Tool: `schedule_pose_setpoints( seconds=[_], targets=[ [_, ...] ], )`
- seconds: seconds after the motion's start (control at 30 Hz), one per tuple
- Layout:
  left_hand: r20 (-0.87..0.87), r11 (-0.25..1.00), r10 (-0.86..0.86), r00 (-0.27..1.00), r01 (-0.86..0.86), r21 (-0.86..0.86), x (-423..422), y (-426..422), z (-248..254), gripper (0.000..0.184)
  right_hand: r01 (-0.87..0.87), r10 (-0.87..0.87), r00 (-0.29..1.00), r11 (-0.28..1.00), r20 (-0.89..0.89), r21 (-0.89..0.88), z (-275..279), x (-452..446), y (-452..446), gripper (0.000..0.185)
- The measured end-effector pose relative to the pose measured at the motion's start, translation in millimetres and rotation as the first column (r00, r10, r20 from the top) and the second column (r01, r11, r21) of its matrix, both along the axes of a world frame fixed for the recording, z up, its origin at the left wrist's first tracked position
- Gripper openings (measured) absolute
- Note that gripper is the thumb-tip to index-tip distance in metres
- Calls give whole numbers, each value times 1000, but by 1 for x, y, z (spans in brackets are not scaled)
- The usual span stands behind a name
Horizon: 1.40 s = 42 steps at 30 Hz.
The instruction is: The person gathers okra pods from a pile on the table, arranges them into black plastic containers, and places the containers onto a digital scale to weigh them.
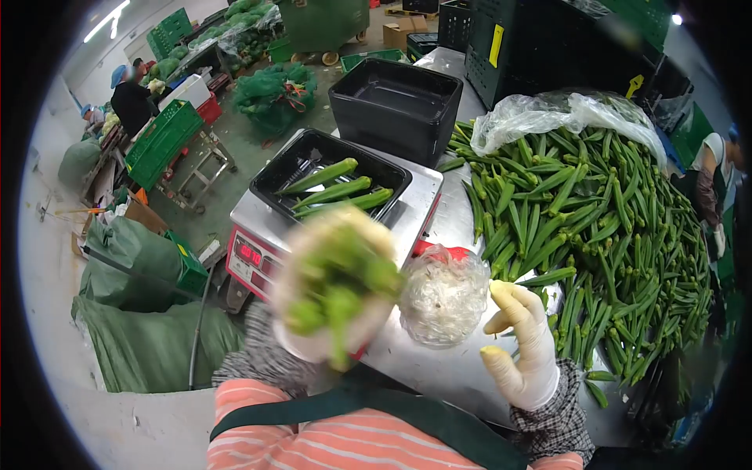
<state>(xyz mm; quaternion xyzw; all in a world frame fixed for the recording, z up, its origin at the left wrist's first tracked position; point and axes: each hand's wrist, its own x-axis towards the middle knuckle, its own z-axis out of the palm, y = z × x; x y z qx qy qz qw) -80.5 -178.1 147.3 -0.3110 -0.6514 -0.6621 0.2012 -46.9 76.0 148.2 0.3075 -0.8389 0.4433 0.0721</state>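
Left hand (291, 305): gloved, blurred, closed around a bunch of green okra (345, 274), the pods pointing various ways; exact finger placement cannot be determined. The bunch is over the near edge of the scale (427, 188), in front of the black tray (270, 177). Right hand (523, 352): white-gloved, fingers bent, thumb well apart from them, nothing held; positioned just beside the clear plastic bundle (444, 301), on its right. A red item (454, 252) shows at the far side of that bundle. The black tray rests on the scale platform and contains several okra pods (337, 190) lying roughly parallel; the scale's red display (250, 254) is lit, digits not reliably legible. Beyond the tray stands a deeper black container (395, 110). To the right, a large okra pile (572, 211) covers much of the metal table (407, 364), with clear plastic sheeting (580, 113) along its far edge. Background, left: a green crate (163, 149), tilted, and a person in a blue cap (131, 102). Far right: another person (709, 176), partly visible.
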Motion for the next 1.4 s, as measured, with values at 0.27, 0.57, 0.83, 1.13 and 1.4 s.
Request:
schedule_pose_setpoints(
  seconds=[0.27,0.57,0.83,1.13,1.4],
  targets=[
    [-47,425,87,995,-80,-902,-115,-92,27,81,183,-185,980,982,67,42,-32,-1,24,43],
    [136,755,320,938,-165,-634,-120,-160,90,64,386,-395,906,919,154,86,-44,-2,58,31],
    [-44,540,386,922,-264,-799,-108,-166,79,54,316,-339,928,935,153,158,-55,-7,54,27],
    [-81,486,404,911,-288,-825,-103,-175,66,44,288,-326,929,934,176,214,-58,-10,46,25],
    [-38,488,547,837,-355,-797,-110,-211,55,35,278,-314,939,933,140,228,-65,-15,43,25]
  ],
)
